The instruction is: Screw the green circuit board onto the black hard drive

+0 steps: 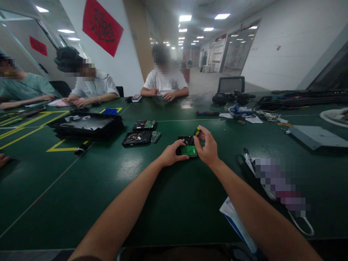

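Observation:
My left hand [174,153] is closed round the left side of a hard drive [189,150], its green circuit board facing up. The thumb lies along the near edge and the fingers reach over the far left corner. Above the drive's right side, my right hand [207,145] pinches a small yellow and black screwdriver [198,132] between thumb and fingers. Its lower end is hidden, so I cannot tell whether it touches the drive. To the left lie two more hard drives, one farther back [144,125] and one nearer [136,138], beside a loose circuit board [156,136].
A black tray [87,123] with small parts stands at the left, a dark cylinder [81,149] near it. On the right lie a grey metal box [318,137], a bowl of tools [240,110] and a partly blurred strapped item [280,185]. Co-workers sit across the green table [108,195].

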`<state>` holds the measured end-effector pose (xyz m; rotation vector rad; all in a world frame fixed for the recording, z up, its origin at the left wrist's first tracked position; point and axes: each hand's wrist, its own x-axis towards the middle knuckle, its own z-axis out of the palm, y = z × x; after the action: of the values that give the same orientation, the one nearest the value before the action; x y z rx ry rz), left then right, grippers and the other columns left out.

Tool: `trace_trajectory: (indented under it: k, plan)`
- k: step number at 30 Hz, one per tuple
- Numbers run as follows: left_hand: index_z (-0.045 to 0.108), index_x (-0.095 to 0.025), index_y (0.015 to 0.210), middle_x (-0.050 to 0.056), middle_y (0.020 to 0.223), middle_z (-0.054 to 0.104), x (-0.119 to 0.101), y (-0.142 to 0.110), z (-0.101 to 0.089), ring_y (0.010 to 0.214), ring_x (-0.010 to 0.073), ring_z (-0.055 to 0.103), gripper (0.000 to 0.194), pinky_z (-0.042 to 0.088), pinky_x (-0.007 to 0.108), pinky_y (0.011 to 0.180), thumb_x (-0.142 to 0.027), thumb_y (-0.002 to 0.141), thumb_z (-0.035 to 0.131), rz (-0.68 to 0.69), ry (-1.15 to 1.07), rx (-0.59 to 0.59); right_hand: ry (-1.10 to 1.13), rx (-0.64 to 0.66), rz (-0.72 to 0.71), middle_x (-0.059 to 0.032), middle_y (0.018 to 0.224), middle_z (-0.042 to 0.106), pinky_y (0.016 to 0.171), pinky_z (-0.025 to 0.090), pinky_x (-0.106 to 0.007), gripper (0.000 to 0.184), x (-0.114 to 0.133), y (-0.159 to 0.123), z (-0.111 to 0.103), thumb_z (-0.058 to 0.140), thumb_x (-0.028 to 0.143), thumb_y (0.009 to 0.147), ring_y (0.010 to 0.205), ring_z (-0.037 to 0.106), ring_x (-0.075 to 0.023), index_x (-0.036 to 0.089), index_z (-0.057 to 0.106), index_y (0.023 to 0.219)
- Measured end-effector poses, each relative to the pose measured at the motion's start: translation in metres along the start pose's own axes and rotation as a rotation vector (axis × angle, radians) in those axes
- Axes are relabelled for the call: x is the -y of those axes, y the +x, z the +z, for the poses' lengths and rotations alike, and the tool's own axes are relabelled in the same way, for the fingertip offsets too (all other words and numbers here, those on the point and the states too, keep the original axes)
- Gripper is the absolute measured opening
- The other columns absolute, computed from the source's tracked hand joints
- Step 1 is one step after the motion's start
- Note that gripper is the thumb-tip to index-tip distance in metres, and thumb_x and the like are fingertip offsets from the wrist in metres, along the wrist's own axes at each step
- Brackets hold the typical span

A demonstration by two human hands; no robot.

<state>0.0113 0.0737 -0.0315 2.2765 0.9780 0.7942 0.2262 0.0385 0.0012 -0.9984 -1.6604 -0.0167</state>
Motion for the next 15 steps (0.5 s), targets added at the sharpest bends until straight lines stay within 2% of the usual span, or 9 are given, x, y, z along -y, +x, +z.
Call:
trace_trajectory:
  k: [4, 8, 11, 15]
  plan:
    - [0.058, -0.026, 0.124, 0.009, 0.152, 0.05, 0.0, 0.0, 0.0, 0.144, 0.0297, 0.043, 0.064, 0.036, 0.048, 0.119, -0.05, 0.071, 0.083, 0.002, 0.004, -0.005, 0.05, -0.016, 0.049, -0.0102, 0.13, 0.063, 0.088, 0.061, -0.046, 0.036, 0.004, 0.004, -0.002, 0.047, 0.036, 0.102, 0.106, 0.068, -0.0252, 0.029, 0.05, 0.136]
    - [0.059, -0.026, 0.124, 0.009, 0.152, 0.05, 0.0, 0.0, 0.0, 0.145, 0.0301, 0.043, 0.064, 0.035, 0.048, 0.12, -0.051, 0.07, 0.083, -0.004, 0.001, -0.003, 0.274, -0.017, 0.17, -0.008, 0.123, 0.066, 0.073, 0.063, -0.036, 0.027, 0.009, 0.012, -0.004, 0.043, 0.039, 0.103, 0.099, 0.069, -0.0205, 0.028, 0.051, 0.127]
    - [0.059, -0.026, 0.124, 0.009, 0.152, 0.05, 0.0, 0.0, 0.0, 0.145, 0.0301, 0.042, 0.064, 0.035, 0.048, 0.12, -0.051, 0.07, 0.083, -0.009, -0.005, -0.003, 0.442, -0.006, 0.25, -0.0064, 0.117, 0.068, 0.066, 0.063, -0.031, 0.027, 0.011, 0.018, -0.005, 0.047, 0.042, 0.101, 0.096, 0.068, -0.0185, 0.028, 0.05, 0.124]
    - [0.058, -0.026, 0.125, 0.008, 0.153, 0.049, 0.0, 0.0, -0.001, 0.146, 0.0297, 0.041, 0.064, 0.035, 0.047, 0.12, -0.052, 0.071, 0.082, -0.005, -0.005, 0.007, 0.526, 0.026, 0.303, -0.0053, 0.11, 0.066, 0.066, 0.063, -0.03, 0.032, 0.011, 0.022, -0.005, 0.057, 0.045, 0.096, 0.093, 0.066, -0.0174, 0.026, 0.058, 0.122]
